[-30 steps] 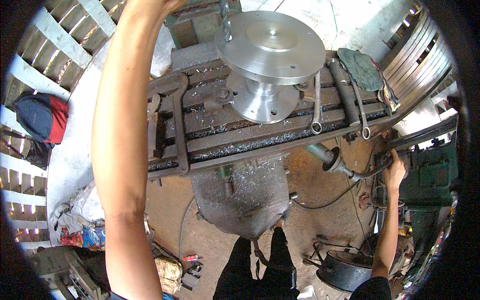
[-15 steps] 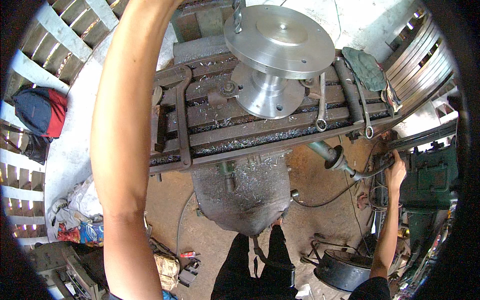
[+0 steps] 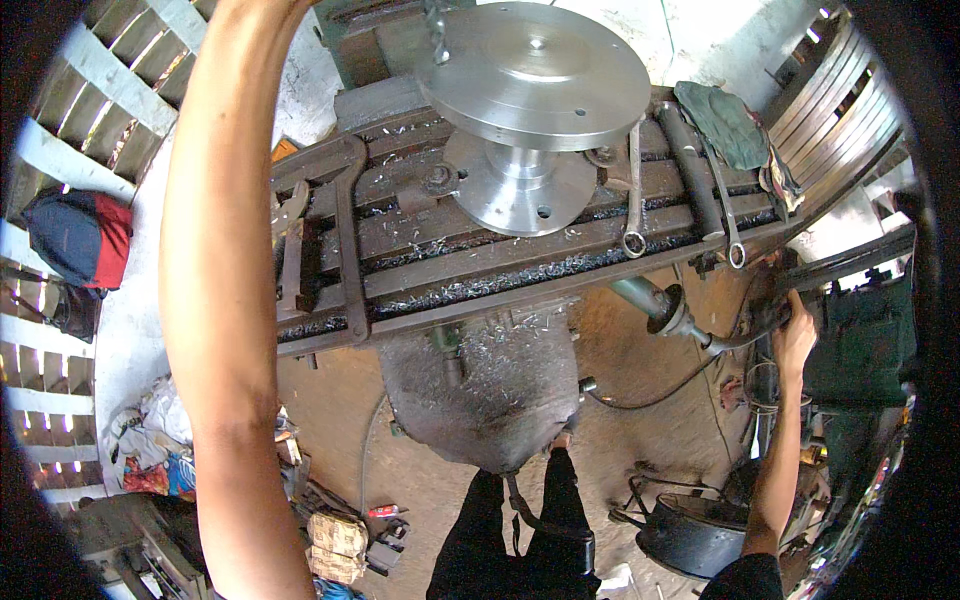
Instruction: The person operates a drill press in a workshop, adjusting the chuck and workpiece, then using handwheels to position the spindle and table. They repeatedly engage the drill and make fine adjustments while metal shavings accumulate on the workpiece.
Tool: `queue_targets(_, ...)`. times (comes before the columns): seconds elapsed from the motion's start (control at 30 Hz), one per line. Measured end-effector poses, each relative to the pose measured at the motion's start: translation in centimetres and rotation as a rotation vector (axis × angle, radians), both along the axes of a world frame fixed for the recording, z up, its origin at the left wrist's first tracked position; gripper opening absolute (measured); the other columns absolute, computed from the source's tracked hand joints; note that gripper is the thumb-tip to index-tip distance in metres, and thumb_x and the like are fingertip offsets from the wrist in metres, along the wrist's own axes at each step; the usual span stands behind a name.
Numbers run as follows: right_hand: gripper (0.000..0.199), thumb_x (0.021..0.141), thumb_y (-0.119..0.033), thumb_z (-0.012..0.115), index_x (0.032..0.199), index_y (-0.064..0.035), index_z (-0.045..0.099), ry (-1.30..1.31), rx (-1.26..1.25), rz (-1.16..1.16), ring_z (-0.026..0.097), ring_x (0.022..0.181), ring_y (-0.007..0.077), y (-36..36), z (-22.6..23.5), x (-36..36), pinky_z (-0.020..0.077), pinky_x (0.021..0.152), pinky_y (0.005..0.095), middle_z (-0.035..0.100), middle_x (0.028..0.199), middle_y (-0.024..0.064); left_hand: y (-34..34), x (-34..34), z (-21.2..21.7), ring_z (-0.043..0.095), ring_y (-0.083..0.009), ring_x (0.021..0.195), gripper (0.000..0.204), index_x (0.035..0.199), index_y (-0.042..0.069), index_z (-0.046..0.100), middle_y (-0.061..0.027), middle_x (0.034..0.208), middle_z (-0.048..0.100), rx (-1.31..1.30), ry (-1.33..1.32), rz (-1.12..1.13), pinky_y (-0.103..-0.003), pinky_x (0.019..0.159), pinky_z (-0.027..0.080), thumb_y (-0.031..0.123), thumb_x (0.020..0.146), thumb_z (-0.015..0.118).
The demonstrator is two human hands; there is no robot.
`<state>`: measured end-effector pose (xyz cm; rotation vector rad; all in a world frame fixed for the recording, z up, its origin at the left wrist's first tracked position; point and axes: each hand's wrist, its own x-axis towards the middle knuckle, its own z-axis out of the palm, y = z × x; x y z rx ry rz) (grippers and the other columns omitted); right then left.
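The right hand [image 3: 793,335] is seen at the right end of the slotted machine desk [image 3: 480,270], its fingers curled narrowly around a dark crank handle [image 3: 760,322] that is partly hidden behind them. The left arm [image 3: 225,300] is raised toward the top edge of the view, and the left hand itself is cut off there, so the state of its fingers cannot be told.

Up and to the left of the right fingers, a large flanged metal workpiece [image 3: 530,110] (a wide bright disc on a narrower hub and a lower flange) is stood upright on the desk. Between it and the right fingers, two open-ended spanners are laid across the desk: one [image 3: 633,200] just beside the flange, the other [image 3: 728,220] nearer the fingers. A dark round bar [image 3: 690,170] is laid between them, and a green rag [image 3: 725,120] is draped at the desk's far right corner, above the fingers. Metal swarf [image 3: 480,285] is scattered along the desk's slots. Well apart from the fingers, at the far left, a red and blue backpack [image 3: 80,240] is rested on the floor.
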<state>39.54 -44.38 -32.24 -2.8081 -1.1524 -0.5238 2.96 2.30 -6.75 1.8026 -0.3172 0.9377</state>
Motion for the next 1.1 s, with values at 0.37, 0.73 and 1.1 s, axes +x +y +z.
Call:
queue_targets(0.37,0.068,0.060,0.003,0.073,0.125,-0.0025,0.054,0.018,-0.007,-0.036,0.061,0.095,0.0394,-0.3,-0.4,0.6,0.0490,0.081,0.0451,0.064,0.107,0.0213,-0.4,-0.3,0.1,0.061,-0.0215,0.085,0.036,0.108,0.001,0.054,-0.0061,0.089,0.061,-0.054,0.042,-0.044,-0.037,0.081,0.050,0.020,0.079,0.065)
queue_targets(0.73,0.051,0.069,0.005,0.054,0.120,-0.0005,0.059,-0.004,0.049,0.022,0.061,0.094,0.0417,0.1,-0.1,0.0,0.0486,0.082,0.0465,0.064,0.105,0.0243,-1.9,-0.2,-0.2,0.063,-0.0199,0.079,0.028,0.097,0.001,0.059,-0.0083,0.084,0.063,-0.038,-0.025,0.172,-0.035,0.076,0.051,0.021,0.078,0.066)
queue_targets(1.1,0.052,0.070,0.003,0.052,0.121,0.0019,0.057,-0.004,0.034,0.022,0.061,0.096,0.0418,0.1,0.1,0.0,0.0488,0.083,0.0451,0.064,0.106,0.0250,-7.8,0.1,0.1,0.055,-0.0123,0.068,0.020,0.085,0.000,0.061,-0.0076,0.075,0.059,0.126,0.036,0.871,-0.027,0.062,0.042,0.018,0.077,0.064)
